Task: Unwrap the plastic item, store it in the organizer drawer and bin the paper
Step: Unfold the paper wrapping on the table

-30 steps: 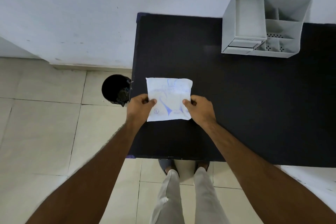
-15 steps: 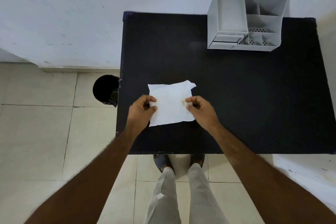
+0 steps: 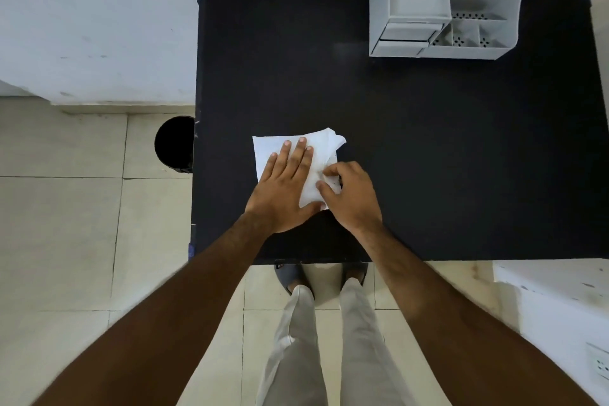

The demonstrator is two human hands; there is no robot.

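Two bare forearms reached down from my head-worn view over a black table (image 3: 428, 142) that filled most of the frame, with pale floor tiles and the wearer's legs below it. At the table's far right corner stood a grey organizer (image 3: 441, 6), its small drawer (image 3: 407, 34) at the front left looking shut. On the floor just beside the table's left edge sat a round black bin (image 3: 174, 143). Near the table's front edge lay the white paper (image 3: 321, 145), wrinkled and partly loosened at its far right corner. The left hand (image 3: 285, 186) lay flat on it, fingers spread, pinning it down and gripping nothing. The right hand (image 3: 351, 196) was curled at the paper's right edge, thumb and fingertips pinching a fold. I could not see the plastic item; I judged it was inside the wrapping, under the hands. Unwrapping looked barely started, with storing the item and binning the paper both left to do.
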